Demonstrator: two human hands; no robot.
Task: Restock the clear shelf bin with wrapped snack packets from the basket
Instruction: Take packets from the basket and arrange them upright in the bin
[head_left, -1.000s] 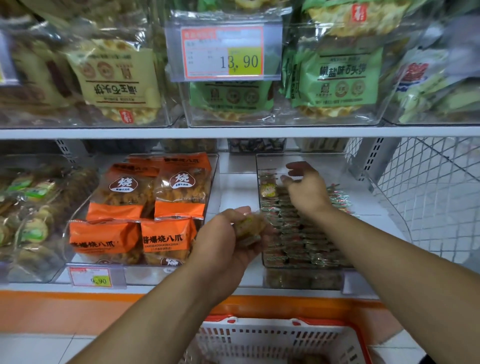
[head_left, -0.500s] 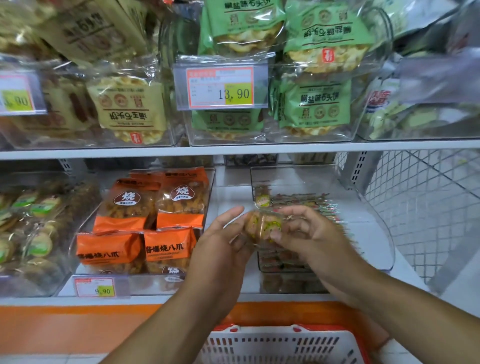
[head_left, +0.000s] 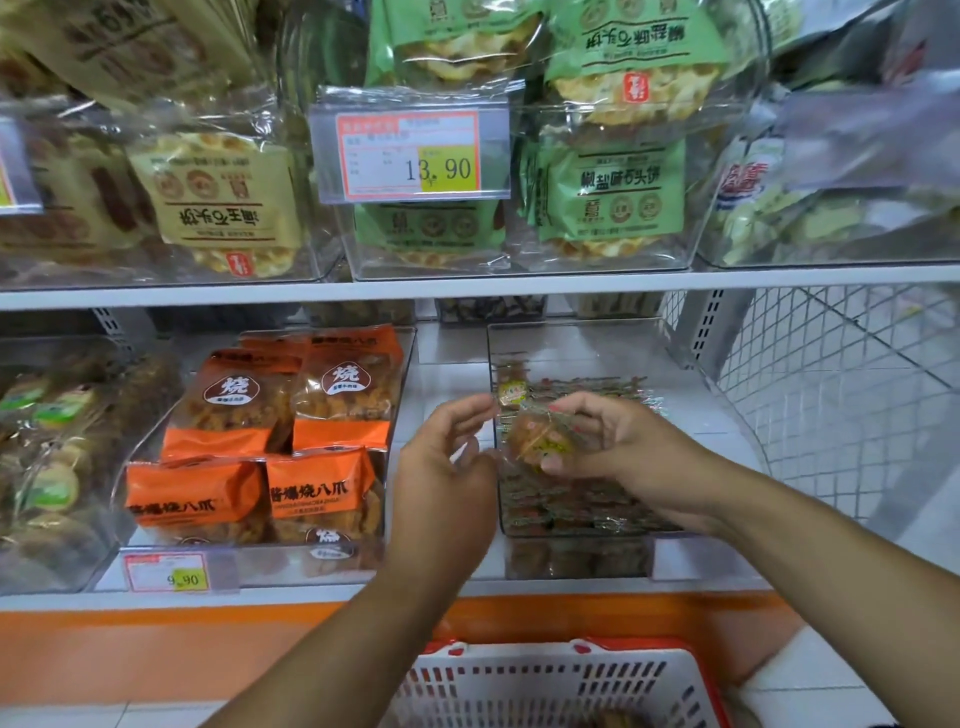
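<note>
My right hand (head_left: 628, 447) grips a small clear-wrapped snack packet (head_left: 535, 439), brown with a yellow label, just above the clear shelf bin (head_left: 582, 343) on the lower shelf. Rows of similar packets (head_left: 576, 504) fill the bin's front half. Beside the bin's left wall my left hand (head_left: 447, 467) hovers with relaxed fingers and holds nothing, a short gap from the packet. The white and red basket (head_left: 550, 686) sits below the shelf at the bottom edge; its contents are mostly out of view.
A bin of orange snack bags (head_left: 270, 447) stands to the left. Bins of green and yellow cracker packs (head_left: 608, 197) fill the upper shelf behind a 13.90 price tag (head_left: 410, 153). A wire mesh panel (head_left: 841, 395) closes the right side.
The packet passed from my left hand to my right hand. My right hand came back from deep in the bin to take it, and my left hand has let go and opened.
</note>
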